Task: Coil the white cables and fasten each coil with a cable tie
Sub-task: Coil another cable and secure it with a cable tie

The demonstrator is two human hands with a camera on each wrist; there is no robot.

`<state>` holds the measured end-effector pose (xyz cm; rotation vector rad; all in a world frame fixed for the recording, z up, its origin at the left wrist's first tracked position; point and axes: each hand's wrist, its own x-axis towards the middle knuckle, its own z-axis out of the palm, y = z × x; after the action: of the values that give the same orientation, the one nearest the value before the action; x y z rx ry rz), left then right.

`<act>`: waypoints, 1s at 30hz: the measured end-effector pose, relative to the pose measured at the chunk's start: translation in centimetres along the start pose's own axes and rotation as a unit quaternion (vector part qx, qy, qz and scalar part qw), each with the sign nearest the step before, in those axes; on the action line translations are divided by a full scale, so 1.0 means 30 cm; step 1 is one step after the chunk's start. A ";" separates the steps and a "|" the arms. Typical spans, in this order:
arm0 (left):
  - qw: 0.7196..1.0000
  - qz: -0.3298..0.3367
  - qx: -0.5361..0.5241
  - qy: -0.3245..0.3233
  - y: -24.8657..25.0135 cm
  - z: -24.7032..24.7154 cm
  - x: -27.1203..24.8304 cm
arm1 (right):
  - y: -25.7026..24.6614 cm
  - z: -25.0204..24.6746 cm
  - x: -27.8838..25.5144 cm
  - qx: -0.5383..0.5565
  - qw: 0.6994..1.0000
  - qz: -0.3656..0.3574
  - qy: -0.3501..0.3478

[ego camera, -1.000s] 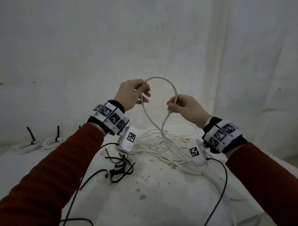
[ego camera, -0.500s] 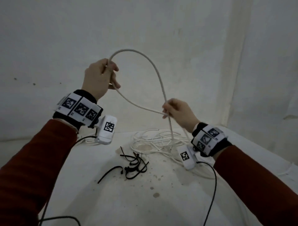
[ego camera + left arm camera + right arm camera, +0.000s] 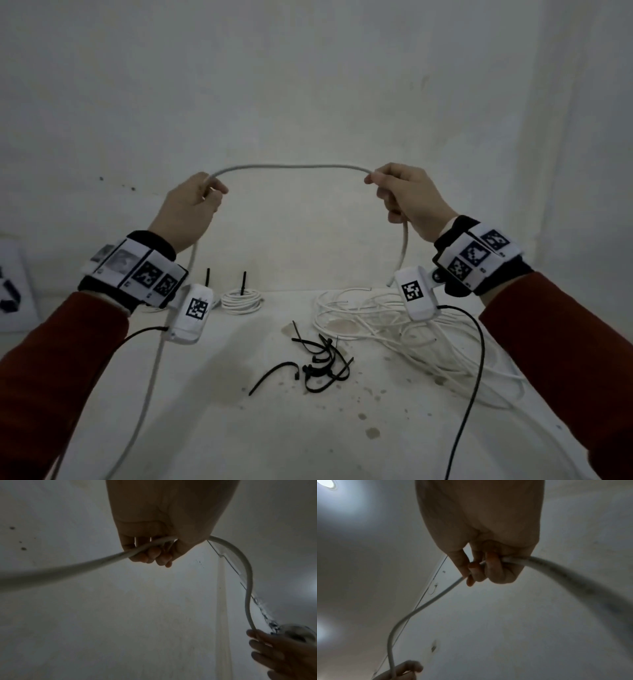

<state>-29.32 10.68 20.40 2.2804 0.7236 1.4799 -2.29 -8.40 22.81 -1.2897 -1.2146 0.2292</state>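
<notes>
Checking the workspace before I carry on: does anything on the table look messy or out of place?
Brown stains spot the table, and the uncoiled white cables lie tangled beside loose black cable ties. Nothing looks damaged.

White cable (image 3: 291, 167) in my fingers: smooth, matt plastic jacket. Cable ties (image 3: 318, 366): black plastic, slight sheen. Table (image 3: 239, 428): matt white, stained (brownish spots). My sleeves (image 3: 58, 359): red ribbed knit.

walls (image 3: 308, 85): plain white | table (image 3: 239, 428): white, stained | light: dim
</notes>
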 end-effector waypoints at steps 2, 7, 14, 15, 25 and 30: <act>1.000 0.018 0.017 -0.005 0.022 -0.001 -0.013 | -0.007 0.047 0.003 -0.030 0.999 0.009 -0.005; 0.989 0.123 0.064 -0.057 0.080 0.023 -0.043 | -0.001 0.147 0.010 -0.069 0.997 0.007 0.047; 0.971 0.168 0.170 -0.015 0.000 0.029 -0.018 | 0.050 0.120 -0.048 0.061 0.990 0.098 -0.076; 0.968 0.164 0.189 -0.001 -0.015 0.022 -0.005 | 0.066 0.109 -0.066 0.072 0.984 0.118 -0.112; 0.971 0.134 0.190 0.062 -0.104 0.008 0.052 | 0.085 -0.014 -0.185 0.326 0.869 0.156 -0.339; 0.970 0.143 0.195 0.032 -0.097 0.039 0.046 | 0.063 -0.021 -0.193 0.498 0.756 0.101 -0.412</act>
<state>-28.49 13.85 19.42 2.7391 0.7898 1.6650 -3.33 -12.29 18.22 -0.3012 -1.3211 1.5175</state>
